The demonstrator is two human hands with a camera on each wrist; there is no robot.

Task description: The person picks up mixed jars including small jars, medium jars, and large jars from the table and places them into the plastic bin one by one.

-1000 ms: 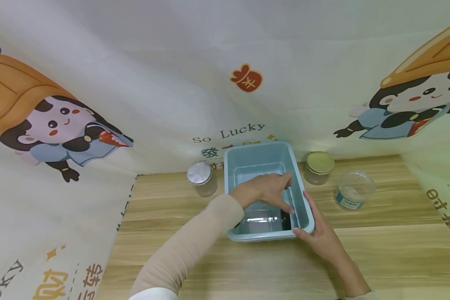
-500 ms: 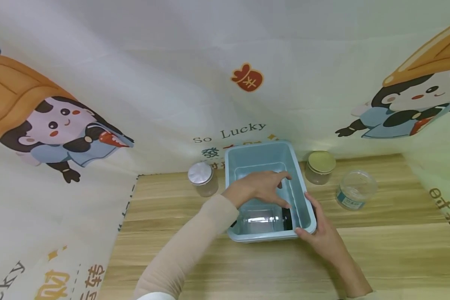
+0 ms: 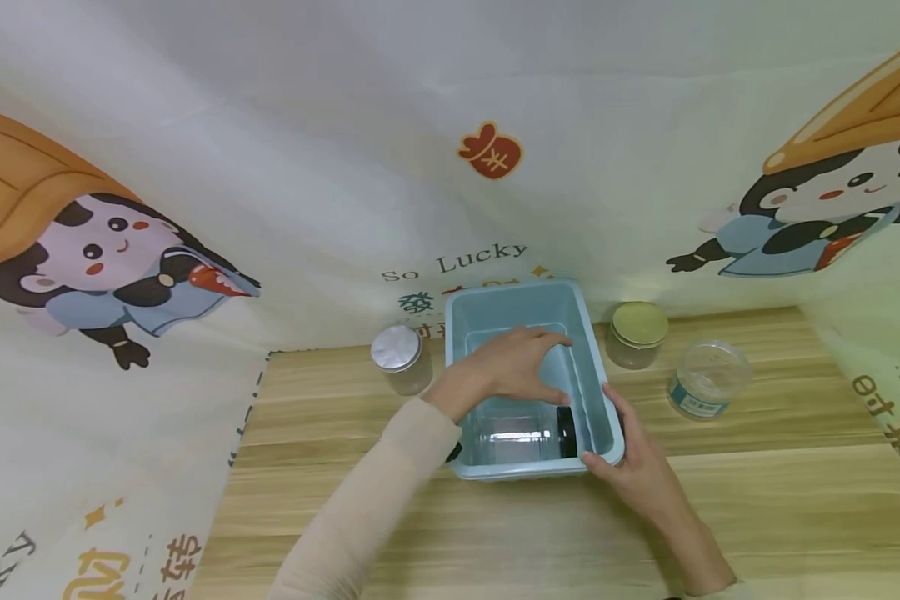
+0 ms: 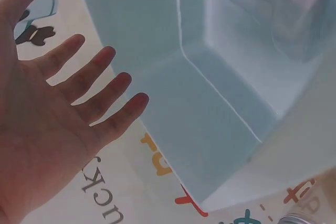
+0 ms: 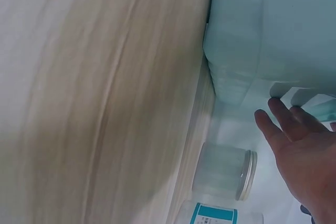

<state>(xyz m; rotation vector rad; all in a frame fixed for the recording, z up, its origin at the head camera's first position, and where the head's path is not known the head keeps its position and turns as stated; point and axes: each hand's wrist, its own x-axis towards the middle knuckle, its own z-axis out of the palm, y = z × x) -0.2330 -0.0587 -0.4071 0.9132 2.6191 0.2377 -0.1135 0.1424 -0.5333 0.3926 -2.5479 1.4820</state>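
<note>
A blue plastic basin stands on the table, its far end by the backdrop. Inside its near end lies a clear jar on its side, the black lid facing right. My left hand hovers over the basin, just beyond the jar, holding nothing. In the left wrist view its fingers are spread and fairly straight, apart from the jar. My right hand holds the basin's near right corner, thumb at the rim and fingers along the outer side.
Left of the basin stands a jar with a silver lid. On the right are a gold-lidded jar and a clear tub with a blue label. A printed cloth backdrop hangs close behind the wooden table.
My left hand has drawn away from the lying jar, up and to the left, and its thumb has come off the lid's edge. My right hand stays on the basin.
</note>
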